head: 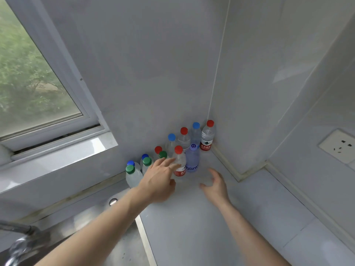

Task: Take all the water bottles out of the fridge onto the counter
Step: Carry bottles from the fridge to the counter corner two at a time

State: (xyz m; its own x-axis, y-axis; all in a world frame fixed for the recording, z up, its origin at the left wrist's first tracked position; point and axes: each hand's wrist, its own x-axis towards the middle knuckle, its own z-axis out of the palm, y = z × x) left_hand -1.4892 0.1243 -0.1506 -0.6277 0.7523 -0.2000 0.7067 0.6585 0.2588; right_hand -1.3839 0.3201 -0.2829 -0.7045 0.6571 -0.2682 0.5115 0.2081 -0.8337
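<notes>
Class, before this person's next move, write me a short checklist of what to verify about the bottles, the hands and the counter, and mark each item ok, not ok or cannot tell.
1. Bottles stand upright on the counter: ok, all that show are upright with caps on.
2. Left hand free: ok, fingers straight, touching the red-capped bottle without a grip.
3. Right hand free: ok, open and holding nothing.
4. Room for more bottles: ok, bare counter lies in front of the group.
5. Bottles clear of the sink: not ok, the green-capped bottle stands close to the sink's edge.
6. Fridge emptied: cannot tell, the fridge is out of view.
</notes>
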